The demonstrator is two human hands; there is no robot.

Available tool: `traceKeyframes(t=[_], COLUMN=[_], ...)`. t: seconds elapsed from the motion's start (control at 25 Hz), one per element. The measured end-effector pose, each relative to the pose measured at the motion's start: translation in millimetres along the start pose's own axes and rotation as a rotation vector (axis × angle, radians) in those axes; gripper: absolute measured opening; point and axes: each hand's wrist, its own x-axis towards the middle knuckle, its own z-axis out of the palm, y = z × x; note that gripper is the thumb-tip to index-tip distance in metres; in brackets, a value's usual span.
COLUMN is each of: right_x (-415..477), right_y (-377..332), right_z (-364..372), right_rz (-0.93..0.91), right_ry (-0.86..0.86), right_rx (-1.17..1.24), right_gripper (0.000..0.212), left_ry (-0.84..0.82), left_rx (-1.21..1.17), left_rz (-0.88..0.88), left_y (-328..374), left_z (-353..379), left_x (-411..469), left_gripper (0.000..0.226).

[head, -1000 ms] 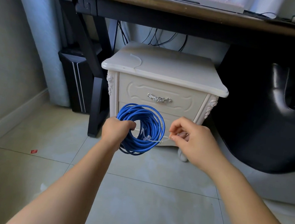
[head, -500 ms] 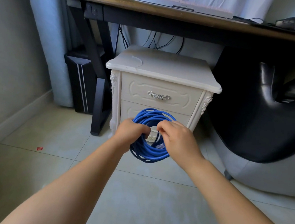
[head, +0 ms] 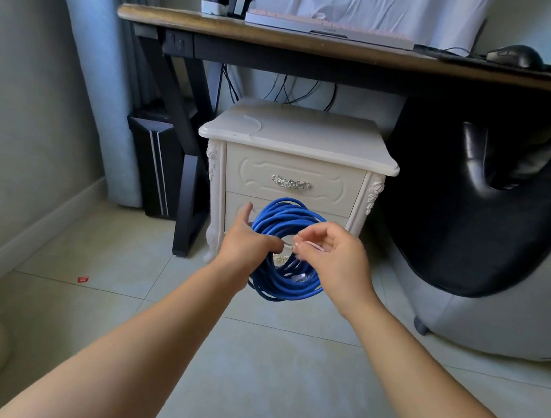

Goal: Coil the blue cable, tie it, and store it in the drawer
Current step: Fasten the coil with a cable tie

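Blue cable [head: 287,225]: coiled in a ring, held in the air before the cream nightstand [head: 296,135], below its closed top drawer [head: 293,176]. Left hand [head: 246,240]: fingers curled through the ring, gripping its left side. Right hand [head: 334,255]: fingertips [head: 301,242] pinch a thin pale tie [head: 313,245] at the ring's centre, right side.

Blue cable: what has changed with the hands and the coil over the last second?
The right hand came in from beside the blue cable coil to its front and now pinches a thin pale tie at the loops. The left hand kept its grip on the coil. The drawers stayed shut.
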Motion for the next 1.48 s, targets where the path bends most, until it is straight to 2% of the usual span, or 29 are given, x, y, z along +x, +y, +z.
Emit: traceKeyframes(t=[0.08, 0.2, 0.32, 0.4, 0.52, 0.64, 0.8, 1.04, 1.48], right_x=[2, 3, 10, 18, 29, 39, 62, 86, 115], right_y=[-6, -10, -12, -18, -27, -24, -17, -1, 18], right_z=[0, 10, 20, 20, 17, 20, 16, 20, 17], right_rz=[0.065, 0.107, 0.118, 0.104, 0.158, 0.276, 0.337, 0.417, 0.465], right_ry=[-0.008, -0.020, 0.014, 0.006, -0.031, -0.045, -0.019, -0.069, -0.069], right_rx=[0.196, 0.301, 0.299, 0.253, 0.178, 0.359, 0.451, 0.308, 0.290], right_gripper=[0.015, 0.011, 0.009, 0.008, 0.004, 0.009, 0.009, 0.008, 0.014], left_ry=[0.027, 0.028, -0.003, 0.015, 0.060, 0.078, 0.032, 0.013, 0.029], left_rx=[-0.014, -0.036, -0.026, -0.009, 0.022, 0.094, 0.113, 0.206, 0.322], left_rz=[0.004, 0.022, 0.080, 0.135, 0.198, 0.231, 0.292, 0.337, 0.412], left_y=[4, 3, 4, 7, 9, 10, 10, 6, -4], left_z=[-1, -8, -13, -12, -7, -2, 9, 14, 23], left_x=[-4, 0, 4, 3, 5, 12, 27, 60, 94], left_gripper=[0.105, 0.100, 0.066, 0.054, 0.064, 0.082, 0.076, 0.076, 0.072])
